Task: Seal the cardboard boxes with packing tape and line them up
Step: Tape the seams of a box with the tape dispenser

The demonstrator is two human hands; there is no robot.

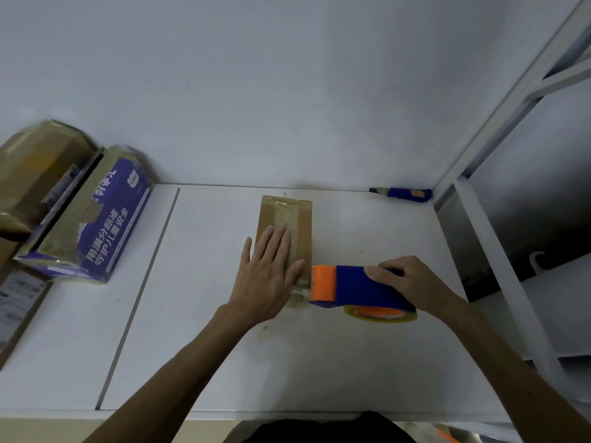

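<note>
Here, on a white table [224, 362] set against a pale wall, we pressed our left hand [267, 273] flat, fingers spread, on top of a small brown cardboard box [289, 219] lying near the middle of the surface. A strip of clear packing tape ran along the box's top seam and over its near end, where it wrinkled and caught the light. Our right hand [403, 279] was closed around a blue tape dispenser [364, 287] with an orange front piece, held just beside the box's near right corner; the yellowish tape roll showed under the dispenser's body.

At the table's left edge lay a purple-and-brown carton [92, 219], tilted, printed with white Chinese characters; we could make out "守护儿童安全" in one line, while the rest was too blurred to read with confidence. Tape patches crossed its top. Behind it, touching, sat another taped brown box [35, 174], its small label illegible. A flat brown package [16, 308] with an unreadable label sat at the far left edge.

A blue utility knife [404, 194] lay against the wall at the table's far right corner, well apart from the box. A white metal shelf frame [499, 238] stood to the right.
</note>
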